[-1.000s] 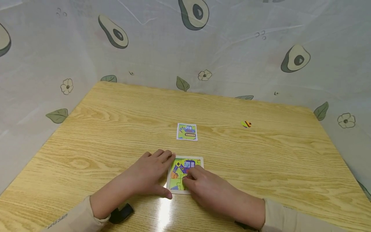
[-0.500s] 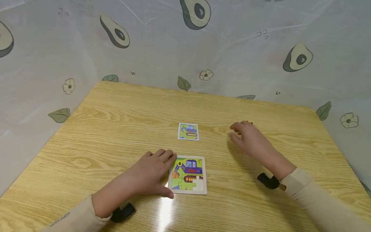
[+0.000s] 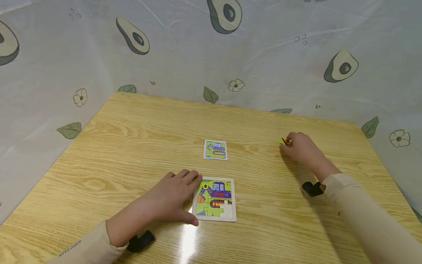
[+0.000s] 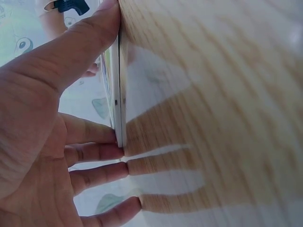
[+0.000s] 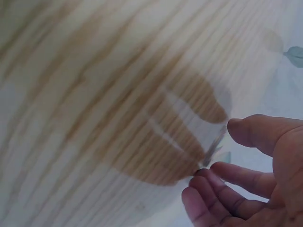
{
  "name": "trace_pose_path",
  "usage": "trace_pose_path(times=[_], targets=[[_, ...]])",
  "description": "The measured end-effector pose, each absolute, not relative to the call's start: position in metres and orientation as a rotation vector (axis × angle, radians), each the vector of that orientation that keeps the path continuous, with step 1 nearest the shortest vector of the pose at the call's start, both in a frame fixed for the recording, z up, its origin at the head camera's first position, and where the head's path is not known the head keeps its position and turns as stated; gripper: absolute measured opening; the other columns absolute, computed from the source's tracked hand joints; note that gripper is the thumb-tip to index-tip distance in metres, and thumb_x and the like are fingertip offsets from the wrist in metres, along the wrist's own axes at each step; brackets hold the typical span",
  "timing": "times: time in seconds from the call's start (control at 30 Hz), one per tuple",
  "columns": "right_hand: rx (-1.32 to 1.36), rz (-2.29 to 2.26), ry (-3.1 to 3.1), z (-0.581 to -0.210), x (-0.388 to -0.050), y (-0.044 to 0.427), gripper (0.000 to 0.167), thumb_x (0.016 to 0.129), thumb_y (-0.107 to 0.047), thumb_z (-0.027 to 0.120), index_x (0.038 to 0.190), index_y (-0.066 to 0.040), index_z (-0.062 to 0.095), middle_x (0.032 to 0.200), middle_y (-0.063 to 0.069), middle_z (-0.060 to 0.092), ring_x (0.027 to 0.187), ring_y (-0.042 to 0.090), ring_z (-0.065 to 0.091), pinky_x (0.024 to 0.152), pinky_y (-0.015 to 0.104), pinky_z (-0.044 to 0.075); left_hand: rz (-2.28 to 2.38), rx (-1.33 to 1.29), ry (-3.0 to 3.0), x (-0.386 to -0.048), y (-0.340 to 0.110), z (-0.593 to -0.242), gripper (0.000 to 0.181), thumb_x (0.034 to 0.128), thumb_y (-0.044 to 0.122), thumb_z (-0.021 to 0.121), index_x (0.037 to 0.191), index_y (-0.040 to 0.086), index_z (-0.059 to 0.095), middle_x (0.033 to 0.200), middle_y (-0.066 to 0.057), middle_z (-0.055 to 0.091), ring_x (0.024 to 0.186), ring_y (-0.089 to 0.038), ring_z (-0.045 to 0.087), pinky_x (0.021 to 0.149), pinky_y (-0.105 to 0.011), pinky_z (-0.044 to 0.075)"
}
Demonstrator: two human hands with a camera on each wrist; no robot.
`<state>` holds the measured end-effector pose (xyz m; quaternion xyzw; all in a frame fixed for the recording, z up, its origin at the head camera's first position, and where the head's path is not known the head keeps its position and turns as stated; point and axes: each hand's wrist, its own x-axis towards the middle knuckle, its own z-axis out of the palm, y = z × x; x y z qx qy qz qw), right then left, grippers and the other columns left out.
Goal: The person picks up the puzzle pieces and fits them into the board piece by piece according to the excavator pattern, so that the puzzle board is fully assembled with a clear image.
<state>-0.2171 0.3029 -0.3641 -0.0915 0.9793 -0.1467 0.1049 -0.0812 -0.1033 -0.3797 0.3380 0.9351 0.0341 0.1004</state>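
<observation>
A jigsaw puzzle board (image 3: pixel 233 200) with a white frame lies on the table; its picture is an excavator, and a bare white gap shows at its lower right. My left hand (image 3: pixel 171 196) rests along the board's left edge, thumb at the near corner and fingertips at the far corner. In the left wrist view those fingers (image 4: pixel 94 152) are spread and fairly straight against the table. Farther right, my right hand (image 3: pixel 302 148) pinches a green and orange puzzle piece (image 3: pixel 282 141) at the tabletop. Part of the piece is hidden behind the fingers.
A small picture card (image 3: pixel 215 150) showing the same excavator lies beyond the board. The wooden table (image 3: pixel 158 124) ends at a hanging cloth (image 3: pixel 178 55) printed with avocados and flowers.
My right hand has left the board's lower right, moved away to the right, and taken hold of the loose puzzle piece there. The left hand stays at the board.
</observation>
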Motion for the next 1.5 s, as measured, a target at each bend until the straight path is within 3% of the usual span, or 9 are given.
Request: trace_pose_path(times=[0.1,0.23,0.53,0.7,0.97,1.2,1.5], targets=[[-0.28,-0.408,2.902,-0.367,-0.22,0.305,0.041,0.104,-0.02,0.059,0.124,0.017,0.06,0.114,0.037,0.067,0.083,0.033,0.067,0.071,0.043,0.055,0.102,0.998,2.763,-0.081,-0.103,-0.38,0.119,0.0724,0.08,0.076,0.158,0.005,0.042,0.153,-0.007,0.052,0.14,-0.028,0.05,0.102,-0.052,0.05],[-0.301,-0.392,2.915,-0.369,-0.223,0.305,0.04,0.103,-0.015,0.057,0.127,0.017,0.06,0.121,0.039,0.064,0.102,0.045,0.066,0.086,0.056,0.055,0.107,0.996,2.759,-0.081,-0.102,-0.38,0.119,0.0723,0.08,0.076,0.159,0.005,0.042,0.154,-0.008,0.051,0.14,-0.028,0.05,0.102,-0.052,0.05],[-0.331,-0.343,2.883,-0.366,-0.228,0.3,0.044,0.102,-0.012,0.052,0.136,0.017,0.054,0.129,0.039,0.058,0.118,0.051,0.057,0.097,0.062,0.051,0.128,0.995,2.769,-0.08,-0.102,-0.38,0.119,0.0714,0.079,0.078,0.157,0.005,0.043,0.151,-0.008,0.052,0.139,-0.028,0.051,0.101,-0.052,0.05],[-0.364,-0.403,2.861,-0.366,-0.226,0.302,0.042,0.102,-0.013,0.055,0.131,0.016,0.056,0.127,0.038,0.062,0.117,0.051,0.062,0.096,0.06,0.054,0.137,1.0,2.769,-0.08,-0.102,-0.38,0.118,0.0718,0.078,0.079,0.157,0.004,0.042,0.151,-0.008,0.052,0.14,-0.029,0.051,0.102,-0.053,0.05],[-0.524,-0.535,2.845,-0.367,-0.208,0.291,0.038,0.1,-0.012,0.064,0.128,0.013,0.06,0.119,0.033,0.064,0.106,0.043,0.066,0.089,0.054,0.057,0.121,1.0,2.772,-0.08,-0.102,-0.379,0.118,0.0715,0.078,0.079,0.156,0.004,0.043,0.149,-0.008,0.053,0.138,-0.028,0.052,0.099,-0.051,0.051],[-0.851,-0.535,2.831,-0.364,-0.166,0.249,0.029,0.096,-0.008,0.07,0.123,0.003,0.068,0.11,0.015,0.067,0.094,0.022,0.065,0.081,0.041,0.058,0.095,1.005,2.78,-0.079,-0.102,-0.378,0.119,0.0713,0.079,0.078,0.156,0.004,0.042,0.149,-0.009,0.053,0.138,-0.028,0.053,0.098,-0.052,0.052],[-1.229,-0.482,2.63,-0.367,-0.109,0.207,0.026,0.1,-0.019,0.068,0.126,-0.014,0.07,0.119,-0.004,0.066,0.104,0.007,0.062,0.091,0.031,0.058,0.099,1.014,2.783,-0.079,-0.102,-0.379,0.12,0.072,0.08,0.077,0.157,0.004,0.041,0.15,-0.01,0.053,0.138,-0.029,0.053,0.098,-0.052,0.053]])
